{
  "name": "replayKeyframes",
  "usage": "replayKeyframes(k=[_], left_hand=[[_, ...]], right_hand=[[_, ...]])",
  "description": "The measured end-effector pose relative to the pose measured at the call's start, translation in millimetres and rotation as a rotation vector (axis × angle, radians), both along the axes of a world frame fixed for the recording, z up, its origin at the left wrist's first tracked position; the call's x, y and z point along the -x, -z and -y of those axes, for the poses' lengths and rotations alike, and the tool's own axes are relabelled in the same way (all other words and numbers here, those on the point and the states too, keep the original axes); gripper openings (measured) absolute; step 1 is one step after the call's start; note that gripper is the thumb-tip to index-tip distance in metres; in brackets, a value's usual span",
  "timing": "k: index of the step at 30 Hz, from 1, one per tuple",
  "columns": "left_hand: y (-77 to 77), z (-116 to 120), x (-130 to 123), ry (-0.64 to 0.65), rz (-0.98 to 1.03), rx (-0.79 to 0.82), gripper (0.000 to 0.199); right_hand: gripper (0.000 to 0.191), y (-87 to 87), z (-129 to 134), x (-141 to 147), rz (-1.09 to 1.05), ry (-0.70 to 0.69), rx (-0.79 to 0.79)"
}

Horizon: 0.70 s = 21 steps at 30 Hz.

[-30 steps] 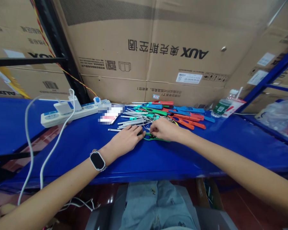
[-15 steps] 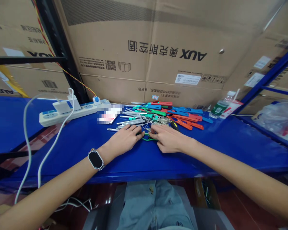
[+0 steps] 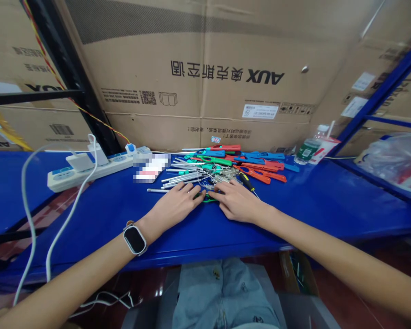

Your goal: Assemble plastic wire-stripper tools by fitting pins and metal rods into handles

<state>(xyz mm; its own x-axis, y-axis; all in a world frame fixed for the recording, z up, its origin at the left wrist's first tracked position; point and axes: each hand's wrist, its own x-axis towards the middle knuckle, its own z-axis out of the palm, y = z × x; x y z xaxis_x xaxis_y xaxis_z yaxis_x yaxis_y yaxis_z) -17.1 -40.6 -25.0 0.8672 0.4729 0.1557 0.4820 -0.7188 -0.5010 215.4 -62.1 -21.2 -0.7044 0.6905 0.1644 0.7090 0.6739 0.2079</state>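
My left hand (image 3: 178, 203) and my right hand (image 3: 241, 201) meet at a green plastic piece (image 3: 210, 197) low on the blue table, fingers bent around its two ends. Much of the piece is hidden under the fingers. Just beyond lie metal tubes (image 3: 181, 179), thin wire parts (image 3: 214, 173) and lighter-like handles in green (image 3: 215, 160), orange (image 3: 260, 173) and blue (image 3: 263, 156). A yellow and black screwdriver (image 3: 246, 182) rests beside my right hand.
A white power strip (image 3: 63, 179) with plugs and cables is at the left, near a blurred-out flat item (image 3: 152, 168). A bottle (image 3: 306, 151) and a cup (image 3: 324, 151) stand right. Large cardboard boxes (image 3: 226, 41) back the blue table (image 3: 192, 242).
The view has shifted slightly. The fingers of my right hand have straightened a little over the green piece, and more of the screwdriver shows.
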Motion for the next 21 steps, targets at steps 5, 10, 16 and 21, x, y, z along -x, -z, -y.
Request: replayKeyframes(k=[5, 10, 16, 21], left_hand=[[2.8, 5, -2, 0.009, 0.006, -0.025, 0.034], [5.7, 1, -3, 0.022, 0.024, -0.004, 0.034], [8.6, -22, 6, 0.079, 0.253, 0.230, 0.044], [0.3, -29, 23, 0.064, 0.477, 0.493, 0.040]], right_hand=[[0.038, -2.5, 7, 7, 0.124, -0.010, -0.082], [0.039, -0.1, 10, 8, 0.119, -0.007, -0.087], [0.044, 3.2, 7, -10, -0.058, 0.053, -0.016], [0.044, 3.1, 3, -24, -0.105, 0.051, 0.025]])
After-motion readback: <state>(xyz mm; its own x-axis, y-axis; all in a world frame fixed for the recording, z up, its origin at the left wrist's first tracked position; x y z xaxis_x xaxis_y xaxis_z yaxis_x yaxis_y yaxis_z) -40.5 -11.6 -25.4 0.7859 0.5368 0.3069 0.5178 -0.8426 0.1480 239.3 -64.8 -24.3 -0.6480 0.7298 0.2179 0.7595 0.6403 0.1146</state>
